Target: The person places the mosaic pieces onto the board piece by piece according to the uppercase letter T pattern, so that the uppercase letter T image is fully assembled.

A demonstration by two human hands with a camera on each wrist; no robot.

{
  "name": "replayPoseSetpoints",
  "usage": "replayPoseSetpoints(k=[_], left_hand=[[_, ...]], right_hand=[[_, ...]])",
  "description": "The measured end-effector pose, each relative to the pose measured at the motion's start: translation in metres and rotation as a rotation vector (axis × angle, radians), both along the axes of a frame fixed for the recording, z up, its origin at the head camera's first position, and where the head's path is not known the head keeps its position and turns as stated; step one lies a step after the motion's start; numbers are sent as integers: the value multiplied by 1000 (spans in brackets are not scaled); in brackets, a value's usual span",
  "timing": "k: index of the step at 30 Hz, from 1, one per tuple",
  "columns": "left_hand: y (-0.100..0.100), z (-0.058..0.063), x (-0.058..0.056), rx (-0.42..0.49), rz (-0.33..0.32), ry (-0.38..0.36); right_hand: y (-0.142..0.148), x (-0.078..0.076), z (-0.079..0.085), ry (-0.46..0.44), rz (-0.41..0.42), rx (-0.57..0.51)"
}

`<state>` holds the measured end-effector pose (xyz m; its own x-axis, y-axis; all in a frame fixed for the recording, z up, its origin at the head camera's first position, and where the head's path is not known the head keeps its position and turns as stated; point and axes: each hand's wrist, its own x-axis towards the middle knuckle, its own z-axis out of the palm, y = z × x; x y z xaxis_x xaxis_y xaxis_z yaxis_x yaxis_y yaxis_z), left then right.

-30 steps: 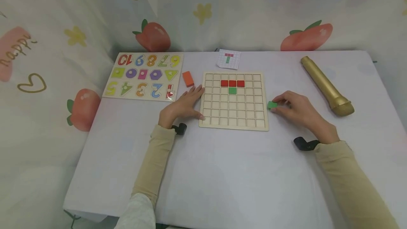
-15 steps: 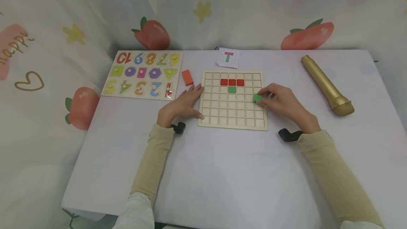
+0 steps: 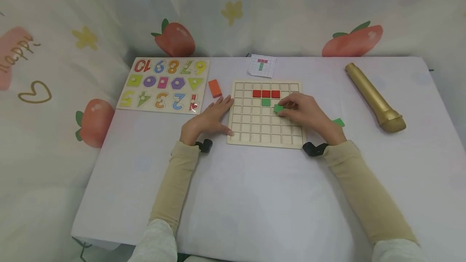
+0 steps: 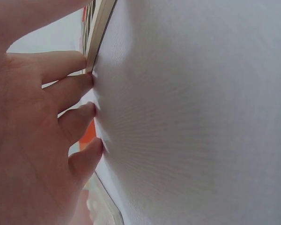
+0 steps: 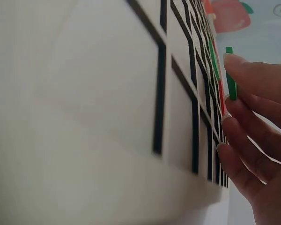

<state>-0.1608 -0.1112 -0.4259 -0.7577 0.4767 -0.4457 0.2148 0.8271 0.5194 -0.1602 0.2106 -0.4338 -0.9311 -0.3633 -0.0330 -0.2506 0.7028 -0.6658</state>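
A wooden grid board (image 3: 251,137) lies mid-table with three red square tiles (image 3: 266,94) in a row and one green tile (image 3: 266,102) under the middle one. My right hand (image 3: 306,112) pinches another green square tile (image 3: 278,108) between thumb and fingers, over the board just right of the placed green one. In the right wrist view the pinched tile (image 5: 231,75) is seen edge-on. My left hand (image 3: 207,122) rests spread at the board's left edge, fingertips touching the table and the board's side (image 4: 99,35).
A green piece (image 3: 338,122) lies right of the board, partly behind my right wrist. An orange block (image 3: 215,88) and a number-and-shape puzzle board (image 3: 167,86) lie to the left. A pattern card (image 3: 262,66) is behind the board; a gold microphone (image 3: 375,98) lies at the right.
My right hand has carried the green tile leftward from beside the board to over its middle columns, uncovering a green piece on the table. My left hand has stayed in place.
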Motion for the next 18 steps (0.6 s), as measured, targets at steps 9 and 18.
replayPoseSetpoints(k=[9,18], left_hand=[[2,3,1,1,23,-4],[1,-1,1,6,23,-2]], right_hand=[[-18,-6,0,-16,64,12],[-30,-11,-4,-4,81,50]])
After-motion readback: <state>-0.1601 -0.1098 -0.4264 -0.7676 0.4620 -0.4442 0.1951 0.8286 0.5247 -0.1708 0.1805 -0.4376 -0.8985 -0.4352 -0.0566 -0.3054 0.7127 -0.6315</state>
